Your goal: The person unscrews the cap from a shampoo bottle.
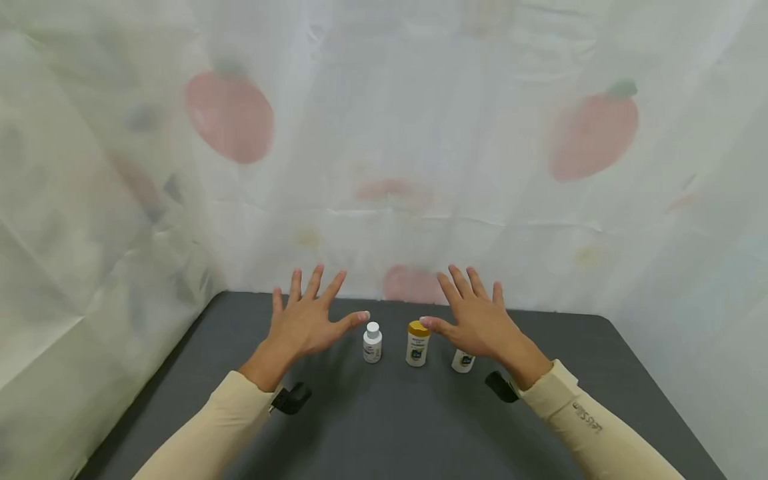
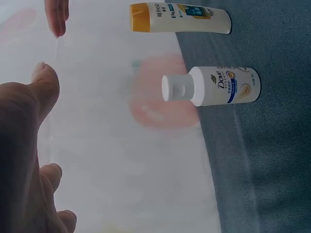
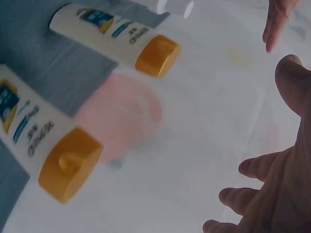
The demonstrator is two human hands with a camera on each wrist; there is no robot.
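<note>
dark table (image 1: 384,427), three bottles (image 1: 417,344) upright

Between my left grip (image 1: 303,320) and right grip (image 1: 477,320) stand the white-capped bottle (image 1: 372,343) and gold-capped bottle (image 1: 417,344); a third bottle (image 1: 463,361) sits under my right palm; worktop (image 1: 384,427) nearer me lies open; curtain (image 1: 384,167) blocks beyond.

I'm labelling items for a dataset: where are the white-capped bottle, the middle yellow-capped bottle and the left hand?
white-capped bottle (image 1: 372,344), head view, on its label.
middle yellow-capped bottle (image 1: 417,347), head view, on its body below the cap.
left hand (image 1: 303,325), head view, on the back of the hand.
</note>
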